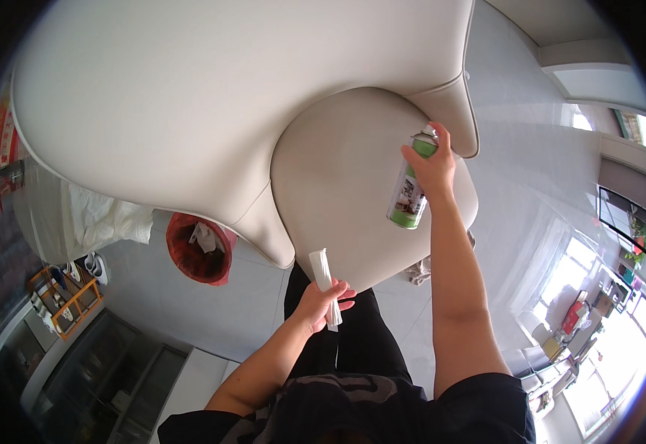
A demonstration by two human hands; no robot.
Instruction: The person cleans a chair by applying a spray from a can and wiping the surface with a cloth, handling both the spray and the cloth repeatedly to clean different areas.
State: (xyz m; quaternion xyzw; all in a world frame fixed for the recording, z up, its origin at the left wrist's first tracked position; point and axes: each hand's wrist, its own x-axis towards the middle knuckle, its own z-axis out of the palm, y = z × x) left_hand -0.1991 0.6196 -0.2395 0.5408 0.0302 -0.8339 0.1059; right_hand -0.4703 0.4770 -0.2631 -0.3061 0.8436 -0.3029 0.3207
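Observation:
A beige upholstered chair, its large curved backrest [190, 100] at the top and its rounded seat [351, 183] below it, stands before me. My right hand [433, 166] grips a green and white aerosol can [407, 202] near its top, over the right part of the seat; one finger is at the nozzle. My left hand [323, 305] holds a folded white cloth or paper strip [323, 269] by its lower part, close to the seat's front edge. The fingers of that hand are partly spread. The strip's upper end points towards the seat.
A red-lined waste bin [173, 250] with white paper in it stands on the floor left of the chair. Farther left are white plastic sheeting [109, 216] and an orange shoe rack [79, 305]. A crumpled cloth [420, 271] shows beyond the seat's lower right edge.

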